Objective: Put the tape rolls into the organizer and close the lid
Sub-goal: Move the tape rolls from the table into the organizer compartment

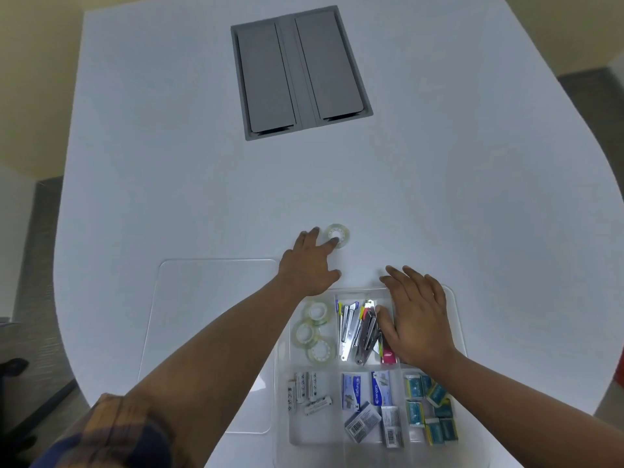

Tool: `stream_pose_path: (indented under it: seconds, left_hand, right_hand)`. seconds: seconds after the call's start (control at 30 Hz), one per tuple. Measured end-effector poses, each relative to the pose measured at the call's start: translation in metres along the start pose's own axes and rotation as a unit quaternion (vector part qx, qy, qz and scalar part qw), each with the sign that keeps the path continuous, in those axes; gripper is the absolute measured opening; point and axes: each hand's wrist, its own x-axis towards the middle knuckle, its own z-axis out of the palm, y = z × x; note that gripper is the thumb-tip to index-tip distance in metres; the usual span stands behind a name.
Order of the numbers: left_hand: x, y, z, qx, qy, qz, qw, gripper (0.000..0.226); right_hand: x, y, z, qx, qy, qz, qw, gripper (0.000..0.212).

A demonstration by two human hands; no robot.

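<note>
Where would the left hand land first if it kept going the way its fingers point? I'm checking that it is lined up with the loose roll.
On the loose tape roll: the left hand already has a fingertip at its near edge, apparently touching.

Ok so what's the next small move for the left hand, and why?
Probably close the left hand on the loose tape roll its fingertips already touch; that roll lies on the table outside the organizer, where three tape rolls already sit.
</note>
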Motion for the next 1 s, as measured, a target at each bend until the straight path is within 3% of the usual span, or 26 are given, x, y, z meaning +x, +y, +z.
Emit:
stream_pose_path:
  seconds: [0.17,0.33,0.63,1.0]
  left_hand:
    - [0.004,0.004,-0.003,0.050,0.087,-0.017,0.995,0.047]
    - [0.007,-0.003,-0.006,0.056,0.108,-0.013,0.992,0.022]
    - [-0.067,-0.011,-0.014,-0.130,0.225,0.014,0.966,0.019]
    - [-0.174,-0.022,0.057,-0.103,0.246,-0.052,0.962,0.018]
  right_hand:
    - [0.000,0.001,0.000,0.000,-0.003,-0.001,1.000,0.048]
    - [-0.001,0.001,0.000,0.002,-0.002,-0.004,1.000,0.047]
    - [0.000,0.003,-0.001,-0.004,0.008,-0.010,1.000,0.047]
    - [-0.008,-0.005,-0.013,0.009,-0.022,-0.003,1.000,0.059]
